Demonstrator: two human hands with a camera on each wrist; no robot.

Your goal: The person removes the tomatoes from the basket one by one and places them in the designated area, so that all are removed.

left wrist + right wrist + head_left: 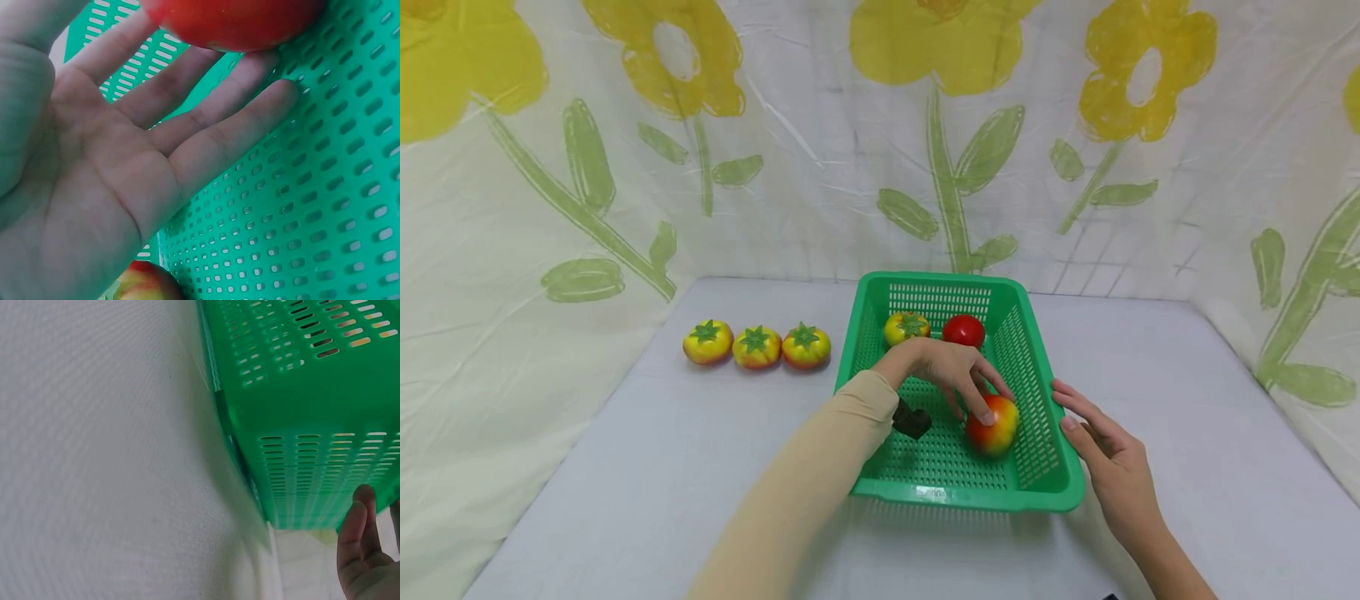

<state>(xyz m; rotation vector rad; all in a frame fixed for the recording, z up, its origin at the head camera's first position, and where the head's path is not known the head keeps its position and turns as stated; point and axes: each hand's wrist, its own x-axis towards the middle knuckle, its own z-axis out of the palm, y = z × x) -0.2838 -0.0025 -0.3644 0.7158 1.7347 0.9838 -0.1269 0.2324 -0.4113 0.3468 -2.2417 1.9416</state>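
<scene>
A single fruit is being handled inside the green basket (962, 497), though whether it is being set down or picked up cannot be told. The held tomato (1000, 429), red shading to yellow and seemingly artificial, is pinched at the fingertips of the left hand (955, 371), near the basket's right wall and toward its near right corner. The thumb's contact is partly hidden, so the firmness of the pinch cannot be judged.

The outside of the basket's right wall and its rim are touched by the right hand (1108, 454), whose fingers are nearly straight and by which no fruit is held; the basket is presumably being steadied. In the next move, the pinch would need to be kept gentle and the fruit fully supported before any release, with the basket held steady.

Two more fruits are contained in the basket, both along its back wall: a yellow tomato (906, 330) with a green calyx toward the back left corner, and a red tomato (964, 331) to its right.

Outside, a row of three yellow-and-red tomatoes (757, 347) is set near the back left corner of the surface (700, 467).
</scene>
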